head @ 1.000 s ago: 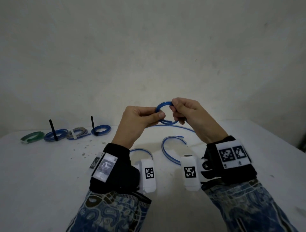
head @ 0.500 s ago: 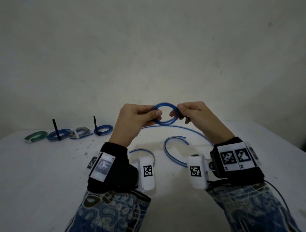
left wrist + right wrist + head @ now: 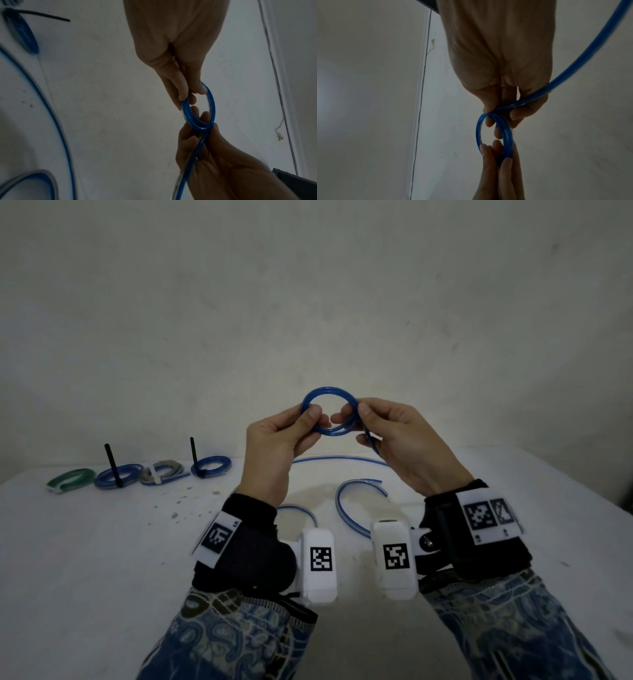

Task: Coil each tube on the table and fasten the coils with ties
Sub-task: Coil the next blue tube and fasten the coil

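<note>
Against the table [image 3: 102, 542], both hands now sit higher than a second ago. The coil [image 3: 329, 414] between them is rounder and wider, with more turns of blue tube lying together, and it faces the head camera more squarely. The left hand [image 3: 277, 446] pinches the coil's left side with the thumb inside the ring. The right hand [image 3: 404, 440] has turned palm-up, and the tube's tail now runs down across its fingers [image 3: 368, 436] toward the table.
</note>
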